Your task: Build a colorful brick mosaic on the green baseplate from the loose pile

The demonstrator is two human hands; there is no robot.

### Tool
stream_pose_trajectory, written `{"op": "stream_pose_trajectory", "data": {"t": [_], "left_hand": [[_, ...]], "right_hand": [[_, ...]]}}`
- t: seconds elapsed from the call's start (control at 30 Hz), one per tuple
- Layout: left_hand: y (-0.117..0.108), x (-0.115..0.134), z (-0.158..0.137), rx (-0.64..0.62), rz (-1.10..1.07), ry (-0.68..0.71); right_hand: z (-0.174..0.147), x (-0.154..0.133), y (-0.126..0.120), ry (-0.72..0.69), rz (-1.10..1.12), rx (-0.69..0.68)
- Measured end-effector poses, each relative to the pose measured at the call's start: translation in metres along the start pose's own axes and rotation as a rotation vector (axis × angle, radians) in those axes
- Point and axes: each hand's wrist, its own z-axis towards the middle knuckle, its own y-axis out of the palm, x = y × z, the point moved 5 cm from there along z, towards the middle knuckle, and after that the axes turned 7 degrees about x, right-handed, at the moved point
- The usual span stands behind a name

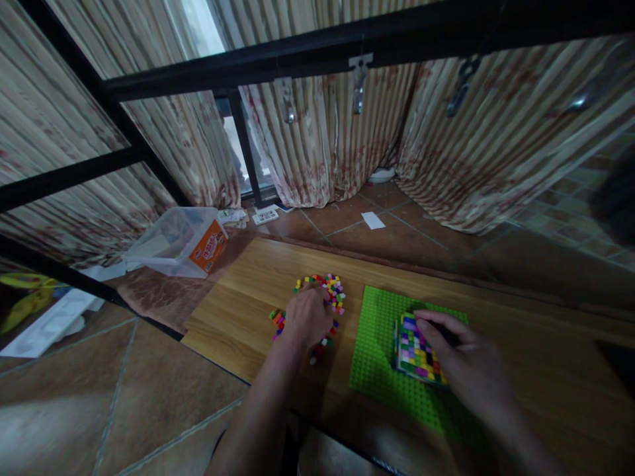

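Small colourful toy bricks (335, 284) lie loose in a scattered ring on the wooden table. Over them reaches my left hand (308, 316), its fingers curled down among the bricks and its fingertips hidden. A green studded baseplate (377, 370) lies to the right. On it stands a low rectangular block of toy bricks (414, 350) in mixed colours, with yellow, purple and white among them. My right hand (464, 350) is closed at the block's far right corner, thumb and fingertips close together there. The hand covers the block's right side.
A clear plastic box (169, 241) with an orange label sits beyond the table's left end. The wooden tabletop (233, 291) ends at a dark front edge. Black metal bars (297, 59) cross above, before striped curtains (327, 132). White paper (373, 220) lies on the tiled floor.
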Motion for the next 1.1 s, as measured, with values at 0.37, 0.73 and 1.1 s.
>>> {"op": "stream_pose_trajectory", "data": {"t": [0.37, 0.73, 1.1], "left_hand": [[0.002, 0.000, 0.002, -0.028, 0.007, 0.030], [-0.003, 0.000, 0.005, -0.013, 0.042, -0.015], [0.010, 0.058, -0.015, 0.003, -0.585, 0.333]], "right_hand": [[0.000, -0.001, 0.001, 0.030, 0.017, -0.019], [-0.001, 0.002, 0.004, 0.028, 0.081, -0.024], [0.001, -0.006, 0.004, -0.002, 0.112, -0.003]]}}
